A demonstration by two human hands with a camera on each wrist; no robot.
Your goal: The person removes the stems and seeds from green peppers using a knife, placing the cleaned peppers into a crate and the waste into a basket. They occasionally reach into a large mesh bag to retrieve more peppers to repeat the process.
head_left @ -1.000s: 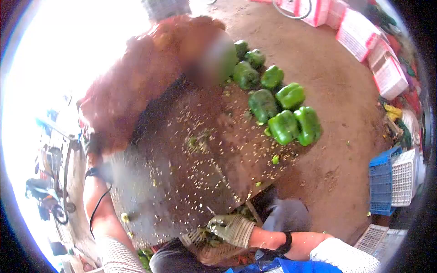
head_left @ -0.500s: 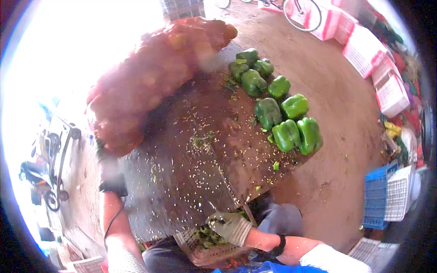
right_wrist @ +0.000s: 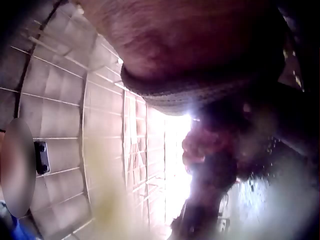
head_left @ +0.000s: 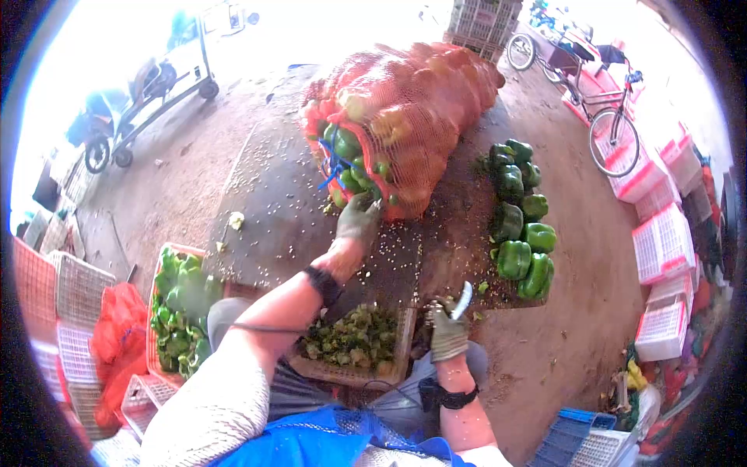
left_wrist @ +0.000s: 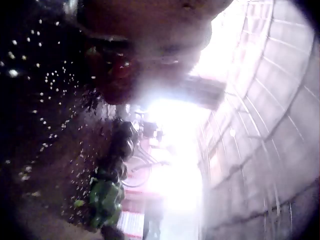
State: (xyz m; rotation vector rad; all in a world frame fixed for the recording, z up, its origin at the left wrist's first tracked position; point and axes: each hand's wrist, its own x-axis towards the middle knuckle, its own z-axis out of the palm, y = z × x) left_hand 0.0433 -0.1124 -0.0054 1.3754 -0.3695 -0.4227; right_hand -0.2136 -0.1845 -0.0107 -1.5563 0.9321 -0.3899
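In the head view, my gloved left hand (head_left: pixel 359 218) is at the mouth of a red mesh bag (head_left: pixel 420 117), its fingertips right by the green peppers (head_left: pixel 350 156) that show in the opening. Those fingers are partly hidden against the bag; I cannot tell whether they grip anything. A blue cord (head_left: pixel 334 159) hangs at the bag's mouth. Low on the right, my gloved right hand (head_left: pixel 449 336) holds a knife (head_left: pixel 464 300), blade up, beside the board's near edge. Green bell peppers (head_left: pixel 513 259) stand in rows along the board's right side.
Pale seeds dot the dark board (head_left: pixel 272 233). Below it, a crate (head_left: pixel 406 331) holds green trimmings; a red crate (head_left: pixel 204 253) of green peppers stands at left. A bicycle (head_left: pixel 611 117) and pink-and-white crates (head_left: pixel 661 245) line the right.
The head view has swung left, so the bag now appears further right. My left hand has come into view at the bag's mouth. My right hand keeps the knife, its blade now raised.
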